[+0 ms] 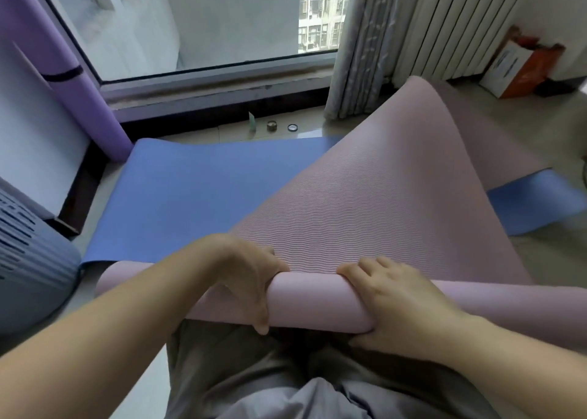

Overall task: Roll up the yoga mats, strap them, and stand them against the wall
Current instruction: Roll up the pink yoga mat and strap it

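A pink yoga mat (374, 202) lies partly rolled, its roll (314, 301) resting across my lap and its loose end lifted toward the radiator. My left hand (251, 279) grips the roll from the left, fingers over the top and thumb underneath. My right hand (394, 301) grips it from the right the same way. Under it a blue yoga mat (197, 190) lies flat on the floor. A purple mat (63, 66), rolled and held by a black strap (62, 74), leans upright at the left by the window.
The window sill (216, 88) runs across the back, with a curtain (359, 47) and a white radiator (454, 24) at the right. Small round objects (281, 127) lie on the floor by the sill. A grey appliance (28, 260) stands at left, a box (521, 69) at far right.
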